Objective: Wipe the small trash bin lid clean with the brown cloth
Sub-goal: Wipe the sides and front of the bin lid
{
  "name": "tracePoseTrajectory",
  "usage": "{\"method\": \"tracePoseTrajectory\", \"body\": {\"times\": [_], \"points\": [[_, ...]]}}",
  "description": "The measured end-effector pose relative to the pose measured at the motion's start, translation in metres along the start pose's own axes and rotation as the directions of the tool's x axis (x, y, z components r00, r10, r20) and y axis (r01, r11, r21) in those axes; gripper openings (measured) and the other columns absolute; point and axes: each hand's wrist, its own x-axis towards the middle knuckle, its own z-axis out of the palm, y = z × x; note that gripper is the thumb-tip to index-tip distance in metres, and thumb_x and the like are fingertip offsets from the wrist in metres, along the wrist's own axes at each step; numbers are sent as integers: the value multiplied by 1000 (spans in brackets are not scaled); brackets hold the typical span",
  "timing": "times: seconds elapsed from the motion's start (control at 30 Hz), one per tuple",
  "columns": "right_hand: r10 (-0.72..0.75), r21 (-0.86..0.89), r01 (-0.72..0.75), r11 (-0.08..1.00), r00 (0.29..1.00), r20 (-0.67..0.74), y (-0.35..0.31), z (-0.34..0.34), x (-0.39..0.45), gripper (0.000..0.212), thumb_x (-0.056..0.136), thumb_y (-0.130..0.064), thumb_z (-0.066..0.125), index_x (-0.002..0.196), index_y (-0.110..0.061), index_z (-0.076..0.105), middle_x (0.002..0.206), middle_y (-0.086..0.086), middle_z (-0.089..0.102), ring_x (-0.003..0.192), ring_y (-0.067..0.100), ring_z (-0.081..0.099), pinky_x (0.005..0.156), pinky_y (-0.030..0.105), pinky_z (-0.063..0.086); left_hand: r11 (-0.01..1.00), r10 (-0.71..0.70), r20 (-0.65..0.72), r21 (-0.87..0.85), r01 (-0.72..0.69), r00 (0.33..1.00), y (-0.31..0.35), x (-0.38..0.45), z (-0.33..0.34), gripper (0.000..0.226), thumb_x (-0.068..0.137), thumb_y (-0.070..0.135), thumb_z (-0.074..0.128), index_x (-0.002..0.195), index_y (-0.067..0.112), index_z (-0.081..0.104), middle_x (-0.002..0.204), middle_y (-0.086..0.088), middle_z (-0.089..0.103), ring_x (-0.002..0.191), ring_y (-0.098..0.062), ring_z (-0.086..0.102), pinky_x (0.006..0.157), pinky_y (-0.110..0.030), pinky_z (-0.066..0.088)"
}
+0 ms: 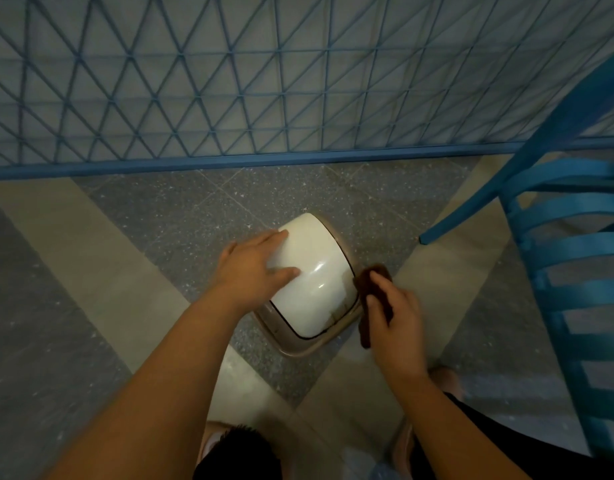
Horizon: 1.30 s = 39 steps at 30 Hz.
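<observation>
Left hand (255, 268) lies open, flat on the cream bin lid (310, 275). At the lid's three o'clock edge, right hand (392, 317) grips the brown cloth (367, 282).

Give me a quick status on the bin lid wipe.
Left hand flat on lid. Right hand gripping brown cloth at lid's right edge. Nothing blocking.
</observation>
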Motion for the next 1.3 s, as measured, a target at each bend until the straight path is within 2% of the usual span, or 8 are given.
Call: {"method": "tracePoseTrajectory", "body": {"times": [0.2,0.4,0.57,0.67,0.9,1.07,1.17,1.3], "points": [[5,-6,-4,1000,999,46,-17,31,4,38,96,-22,51,133,-28,51,128,0,43,110,10,49,95,20,37,999,-22,21,35,21,1000,-7,6,7,72,87,47,60,149,36,24,158,10,21,144,-14,22,119,-45,11],[-247,-109,298,948,908,338,3,51,-45,35,90,-28,46,121,-29,62,114,2,55,101,18,58,86,28,51,999,-33,8,-8,33,999,-8,6,9,72,87,44,63,149,35,26,157,9,23,144,-15,23,118,-46,15],[41,-95,-29,995,991,126,15,24,-23,35,95,-17,52,130,-23,57,119,2,49,106,13,53,92,17,36,999,-33,21,16,33,999,-8,5,7,72,88,46,61,149,36,24,158,9,21,144,-16,22,118,-46,14],[66,2,-67,998,994,85,-8,25,-11,36,96,-22,51,132,-25,53,122,-5,45,109,6,49,96,18,36,998,-57,-11,5,57,998,-5,4,8,72,86,47,62,148,37,27,157,9,24,143,-16,24,118,-43,15],[-22,8,21,1000,992,121,-11,19,-30,36,94,-18,55,128,-28,57,111,-4,48,99,5,53,84,-3,33,907,-393,-146,-224,357,908,-3,-11,20,69,83,48,65,144,39,34,152,6,32,136,-24,34,112,-47,29],[-24,5,23,1000,989,149,-3,18,-47,36,92,-16,57,126,-28,58,109,-2,50,98,6,54,94,10,40,805,-594,-160,-107,584,789,16,-22,13,73,88,57,53,148,32,21,150,-10,29,132,-36,34,107,-49,31],[-1,28,-4,1000,987,158,-5,17,-47,37,93,-17,56,127,-29,57,111,-4,49,100,4,53,95,14,40,816,-579,-144,-104,569,803,7,-28,8,71,90,59,45,150,33,16,152,-11,24,135,-36,32,109,-51,29],[17,35,-22,999,990,137,-12,21,-38,38,94,-18,55,130,-29,54,112,-6,47,101,5,52,98,19,41,952,-298,-81,-106,289,951,-13,-32,3,73,92,50,49,151,39,7,161,4,-3,147,-25,7,117,-51,17]]}}
